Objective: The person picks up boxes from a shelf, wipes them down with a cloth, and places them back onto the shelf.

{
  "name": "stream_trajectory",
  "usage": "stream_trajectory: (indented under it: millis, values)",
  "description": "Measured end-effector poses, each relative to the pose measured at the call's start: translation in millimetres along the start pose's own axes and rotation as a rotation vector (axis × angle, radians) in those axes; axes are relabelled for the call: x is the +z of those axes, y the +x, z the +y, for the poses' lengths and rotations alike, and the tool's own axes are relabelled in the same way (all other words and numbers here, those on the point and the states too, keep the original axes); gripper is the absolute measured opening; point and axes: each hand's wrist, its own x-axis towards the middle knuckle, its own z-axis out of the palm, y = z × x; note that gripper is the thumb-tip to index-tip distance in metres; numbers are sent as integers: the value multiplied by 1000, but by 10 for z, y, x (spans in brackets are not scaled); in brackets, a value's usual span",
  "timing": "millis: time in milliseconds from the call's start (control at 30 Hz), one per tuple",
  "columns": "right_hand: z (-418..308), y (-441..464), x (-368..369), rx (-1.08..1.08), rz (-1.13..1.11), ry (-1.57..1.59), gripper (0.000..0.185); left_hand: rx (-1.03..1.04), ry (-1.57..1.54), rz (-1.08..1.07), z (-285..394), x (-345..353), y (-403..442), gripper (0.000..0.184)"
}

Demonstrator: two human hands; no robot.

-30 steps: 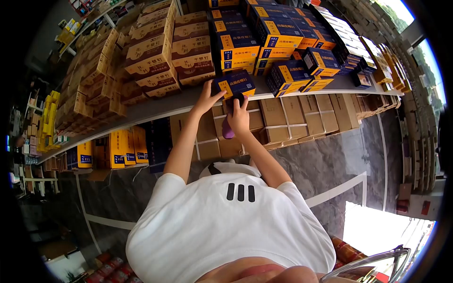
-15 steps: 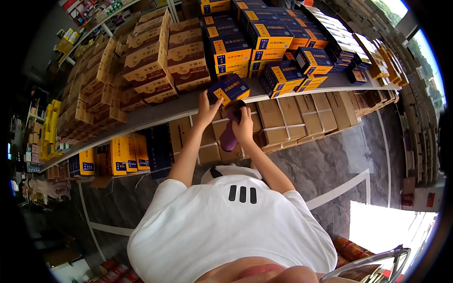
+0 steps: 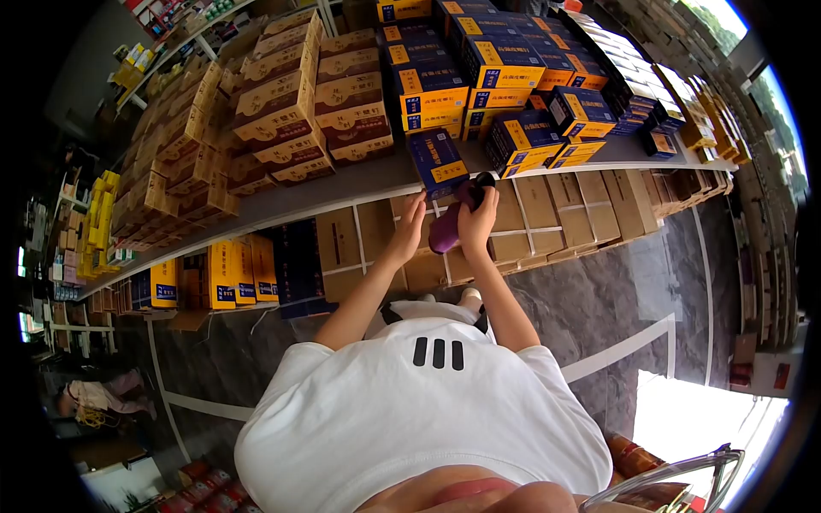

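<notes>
A blue and yellow box [image 3: 438, 162] is placed at the front edge of the shelf [image 3: 363, 177], before the stacked boxes [image 3: 432, 85]. A purple object [image 3: 444, 232] with a black end is grasped by the right hand [image 3: 477, 222]. The left hand [image 3: 410, 227] is held with fingers extended at the box's near corner; whether the box is touched cannot be told.

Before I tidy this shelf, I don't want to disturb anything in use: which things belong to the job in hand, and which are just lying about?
In use, it seems:
- blue box, at the shelf's edge
- purple item, in the right hand

Just lying about:
- stacked blue boxes
- brown cartons
- strapped cartons, below
- yellow boxes, below
</notes>
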Motion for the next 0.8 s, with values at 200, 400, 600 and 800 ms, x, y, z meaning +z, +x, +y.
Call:
stream_trajectory:
  millis: [200,400,600,800]
  values:
    - [-58,-284,260,-61,-64,-73,37,82,-80,-65,-37,71,39,64]
    - [268,-286,44,-143,-264,-151,40,138,-37,39,6,-207,74,55]
    - [-582,232,-53,-374,-195,-237,33,200,195,105,124,-411,276,55]
    - [-610,534,157,-651,-609,-568,12,431,605,-45,210,-574,716,46]
